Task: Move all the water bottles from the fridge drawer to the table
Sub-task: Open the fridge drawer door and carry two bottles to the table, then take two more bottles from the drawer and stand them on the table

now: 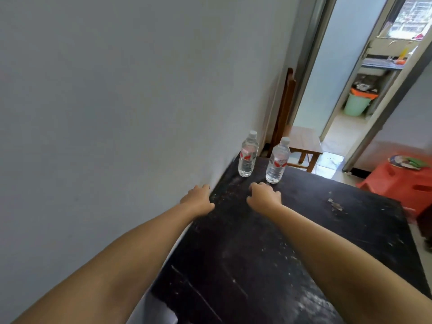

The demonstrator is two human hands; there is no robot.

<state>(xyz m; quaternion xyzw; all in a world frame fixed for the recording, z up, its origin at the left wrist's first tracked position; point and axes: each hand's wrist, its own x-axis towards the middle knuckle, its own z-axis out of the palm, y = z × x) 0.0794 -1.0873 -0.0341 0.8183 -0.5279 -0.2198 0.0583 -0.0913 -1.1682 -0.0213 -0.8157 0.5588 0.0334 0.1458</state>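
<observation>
On my far left a flat, matte grey wall (117,90) fills most of the view, smooth and unmarked. My left hand (198,199) hangs at the seam where wall meets counter (268,242), palm down, fingers curled loosely under and holding nothing; its fingertips are tucked out of sight. The counter is black, worn wood, scuffed with pale flecks and long scratches, with a chipped patch toward its right side. Its near edge is cut off by the frame.

Two clear plastic bottles stand upright at the counter's far corner, both ribbed, with white caps and red-and-white labels whose print I cannot read. The left bottle (247,155) stands beside the wall; the right bottle (278,161) stands close to it, not touching. My right hand (265,197) hovers just in front of the right bottle, knuckles up, fingers bent down in a loose curl, empty; I cannot tell if it touches the counter.

Beyond the corner a brown wooden chair (301,141) sits against the wall. A doorway opens onto a tiled room with a green bin (356,104), blurred. On the far right is a red plastic stool (402,183), partly cut off.
</observation>
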